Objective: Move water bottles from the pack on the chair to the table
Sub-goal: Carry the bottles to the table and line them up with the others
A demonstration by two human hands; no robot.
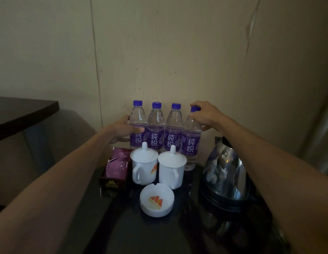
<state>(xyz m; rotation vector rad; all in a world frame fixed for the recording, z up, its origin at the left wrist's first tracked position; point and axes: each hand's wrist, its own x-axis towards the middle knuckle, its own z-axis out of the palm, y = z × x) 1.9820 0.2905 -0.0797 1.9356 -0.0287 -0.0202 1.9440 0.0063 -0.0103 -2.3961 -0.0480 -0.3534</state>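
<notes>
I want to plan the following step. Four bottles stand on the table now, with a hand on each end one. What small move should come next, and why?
Probably let go: the left hand and right hand each release their grip, since all four bottles stand upright in a row by the wall.

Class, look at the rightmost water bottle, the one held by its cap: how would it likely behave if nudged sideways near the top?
The rightmost bottle is tall and narrow, so it would probably tip rather than slide. It looks full, so likely heavy for its size. The right hand grips its cap, which should steady it; falling left, it would probably lean on the neighbouring bottle.
</notes>
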